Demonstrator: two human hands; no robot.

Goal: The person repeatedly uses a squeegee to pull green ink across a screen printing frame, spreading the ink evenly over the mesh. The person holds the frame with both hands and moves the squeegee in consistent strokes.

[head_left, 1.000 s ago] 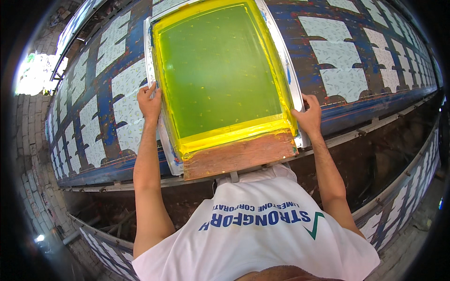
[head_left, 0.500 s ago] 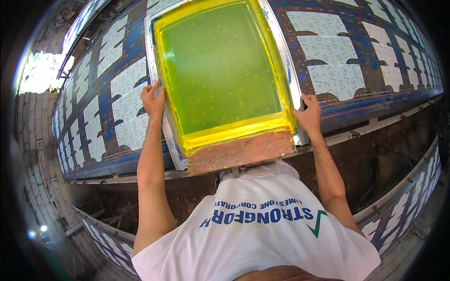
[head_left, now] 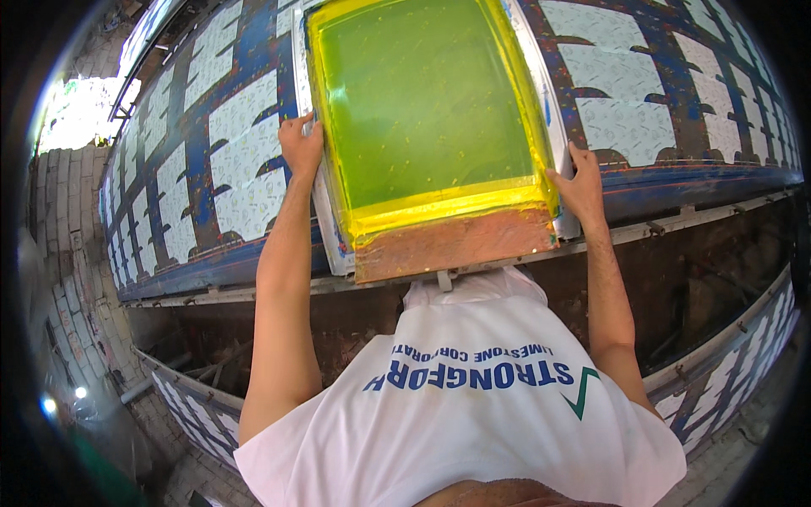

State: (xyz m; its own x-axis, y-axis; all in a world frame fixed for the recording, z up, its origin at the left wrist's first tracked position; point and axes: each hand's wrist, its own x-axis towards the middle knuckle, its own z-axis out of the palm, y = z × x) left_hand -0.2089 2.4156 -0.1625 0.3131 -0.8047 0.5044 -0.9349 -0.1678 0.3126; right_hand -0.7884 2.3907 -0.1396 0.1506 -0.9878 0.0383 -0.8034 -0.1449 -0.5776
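A screen-printing frame (head_left: pixel 448 205) lies on the long table at the top middle, its green-yellow mesh (head_left: pixel 427 110) edged with yellow tape. White rails run down both of its sides. A reddish-brown wooden board (head_left: pixel 456 242) is fixed along its near end, by the table edge. My left hand (head_left: pixel 302 148) is closed on the left rail, thumb towards the mesh. On the opposite side my right hand (head_left: pixel 581 184) grips the right rail near its lower corner. Both arms reach straight forward. What lies beneath the frame is hidden.
White patterned sheets (head_left: pixel 623 129) lie in rows on the dark blue table (head_left: pixel 667 190), left and right of the frame. A metal rail (head_left: pixel 228 296) follows its near edge. Another sheet-covered table curves behind me. Brick paving (head_left: pixel 76 304) shows at the far left.
The frame and both hands sit higher and further right in the picture. The table and sheets have shifted much the same way, so my view has moved. Both hands keep their hold.
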